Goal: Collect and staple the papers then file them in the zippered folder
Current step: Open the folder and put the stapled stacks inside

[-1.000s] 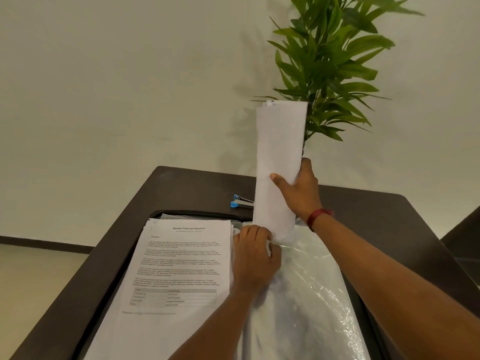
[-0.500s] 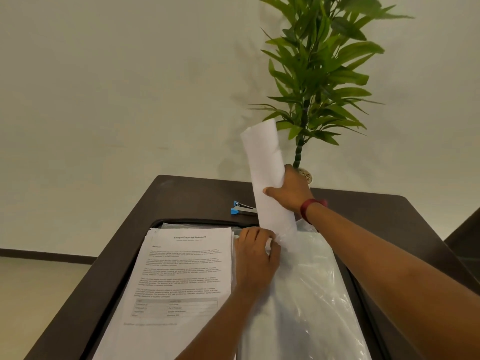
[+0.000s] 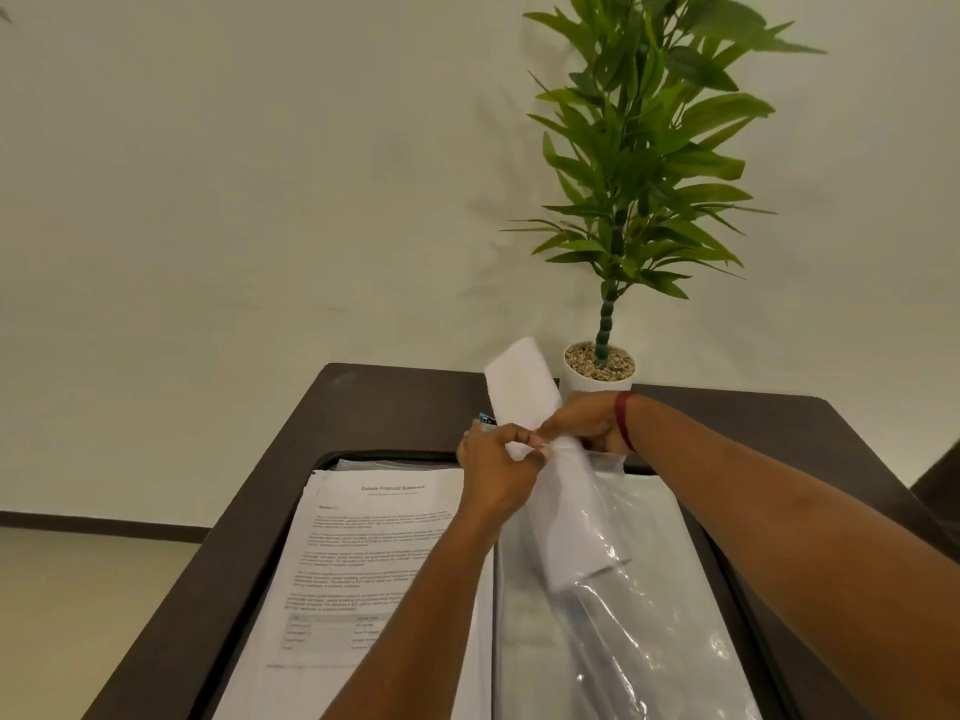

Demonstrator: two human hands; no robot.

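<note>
Head view: papers (image 3: 522,387), long axis far-left, half inside sleeve (image 3: 623,589); right hand (image 3: 584,420) grip around them, left hand (image 3: 493,465) pinching sleeve.

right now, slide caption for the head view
Right hand grips a curled paper bundle partly inside the clear plastic sleeve, left hand pinching its mouth

Bare forearms (image 3: 779,511), thin red band (image 3: 625,420), perhaps thread, beside right hand (image 3: 584,420)

The dark brown table (image 3: 395,402) carries an open black-rimmed zippered folder (image 3: 384,453) at six o'clock, a small blue stapler (image 3: 487,421) at twelve, and a round white plant pot (image 3: 597,379) at one.
</note>
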